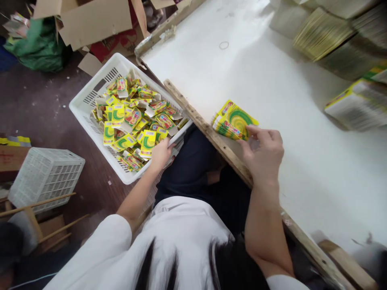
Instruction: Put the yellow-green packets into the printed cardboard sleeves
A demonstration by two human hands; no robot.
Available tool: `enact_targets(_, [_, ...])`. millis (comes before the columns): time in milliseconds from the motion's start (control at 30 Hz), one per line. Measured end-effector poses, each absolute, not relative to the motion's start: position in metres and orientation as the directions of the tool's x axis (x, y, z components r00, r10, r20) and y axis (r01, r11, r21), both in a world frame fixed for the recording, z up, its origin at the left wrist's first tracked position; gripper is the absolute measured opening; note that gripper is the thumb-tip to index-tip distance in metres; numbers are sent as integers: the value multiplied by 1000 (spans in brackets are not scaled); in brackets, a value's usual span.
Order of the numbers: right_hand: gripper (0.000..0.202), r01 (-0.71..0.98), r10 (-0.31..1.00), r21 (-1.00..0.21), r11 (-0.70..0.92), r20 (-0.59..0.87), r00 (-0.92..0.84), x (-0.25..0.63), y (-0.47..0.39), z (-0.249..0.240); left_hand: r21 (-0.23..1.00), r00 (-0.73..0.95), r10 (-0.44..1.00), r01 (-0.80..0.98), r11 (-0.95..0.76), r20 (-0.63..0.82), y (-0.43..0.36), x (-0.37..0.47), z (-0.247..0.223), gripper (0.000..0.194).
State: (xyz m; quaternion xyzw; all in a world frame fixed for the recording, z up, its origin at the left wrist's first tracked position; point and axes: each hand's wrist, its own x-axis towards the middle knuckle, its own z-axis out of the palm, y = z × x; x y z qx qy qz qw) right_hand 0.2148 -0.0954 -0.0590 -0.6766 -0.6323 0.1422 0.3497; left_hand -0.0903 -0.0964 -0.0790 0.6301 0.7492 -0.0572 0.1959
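Observation:
A white plastic basket (122, 177) full of small yellow-green boxes (133, 117) stands at the left of the table. My left hand (161, 153) is at the basket's near right edge, its fingers closed round the rim beside the boxes. On the white table (302, 133), near its wooden edge, lies a small stack of flat yellow-green cartons (232, 120). My right hand (262, 151) pinches the right corner of this stack between thumb and fingers. The fingertips of my left hand are partly hidden by the basket's edge.
Bundles of flat cartons (323, 34) and a yellow-white stack (359, 102) are at the table's far right. An upturned white crate (46, 177) is on the floor at left. Open cardboard boxes (96, 24) and a green bag (42, 48) are at the upper left. A wooden rim (211, 135) edges the table.

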Motion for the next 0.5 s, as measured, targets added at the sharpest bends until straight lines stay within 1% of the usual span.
enact_targets(233, [40,758,958,-652,25,232,168,211,-95,-59,59,-172,886,974,218,-431,-101,-90,-78,40])
enact_targets(367, [37,770,953,-638,23,246,175,206,-93,-55,64,-133,876,981,182,-464,-95,-88,-77,38])
enact_targets(500, [38,769,950,-638,37,262,172,207,-94,-52,46,-162,886,978,202,-434,-92,-84,-78,48])
